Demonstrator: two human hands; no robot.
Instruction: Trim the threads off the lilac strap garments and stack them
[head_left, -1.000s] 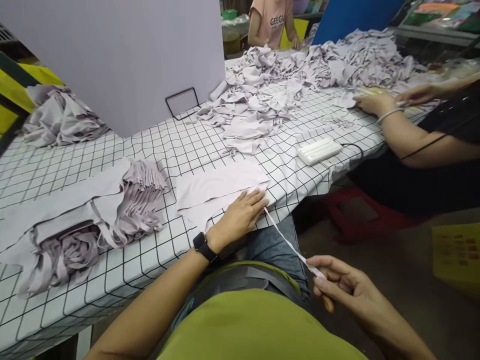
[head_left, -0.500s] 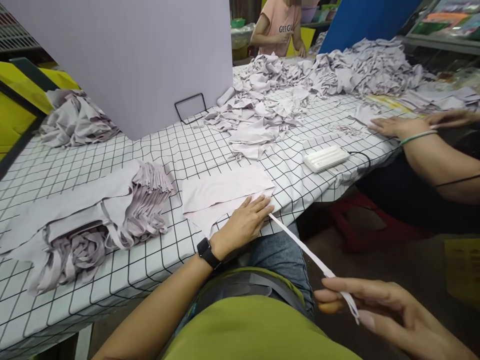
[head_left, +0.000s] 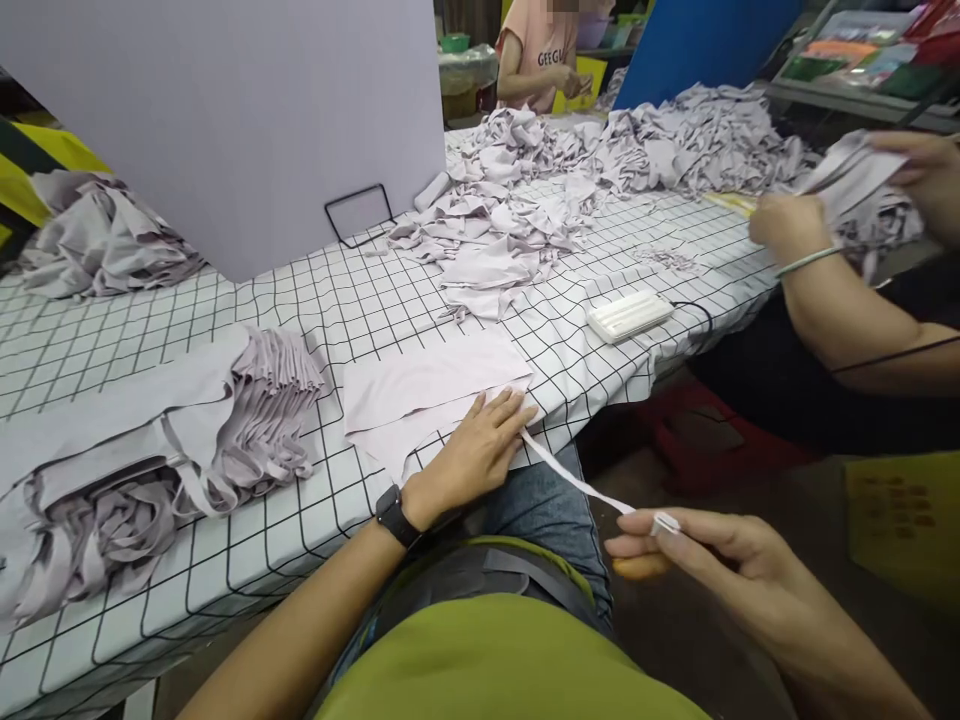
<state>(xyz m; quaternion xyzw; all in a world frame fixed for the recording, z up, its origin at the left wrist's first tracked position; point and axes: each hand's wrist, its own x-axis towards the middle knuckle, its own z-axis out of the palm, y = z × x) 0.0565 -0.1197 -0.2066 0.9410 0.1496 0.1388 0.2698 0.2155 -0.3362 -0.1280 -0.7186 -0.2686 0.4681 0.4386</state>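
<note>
My left hand (head_left: 480, 450) lies flat, fingers stretched out, on the near right corner of a pale pink cloth piece (head_left: 427, 385). A narrow cloth strap (head_left: 574, 482) runs from under those fingers, past the table edge, to my right hand (head_left: 712, 560). Thumb and forefinger of that hand pinch the strap's end, where a small white folded bit shows between them. One lower fingertip there looks orange. To the left, a layered stack of the same cloth (head_left: 274, 400) has loops of strap hanging at its near side.
Loose cloth pieces (head_left: 510, 215) spread over the checked tablecloth (head_left: 360, 320), with a larger heap (head_left: 697, 140) behind. A white power strip (head_left: 630, 316) sits near the edge. A tall lilac panel (head_left: 300, 120) stands at back left. Two co-workers sit right and across; the right one's hand (head_left: 799, 220) holds cloth strips.
My right hand pulled the strap outward, then came back a little; the strap now sags slightly and its end is folded in the pinch. My left hand stays put. The right co-worker has lifted cloth strips.
</note>
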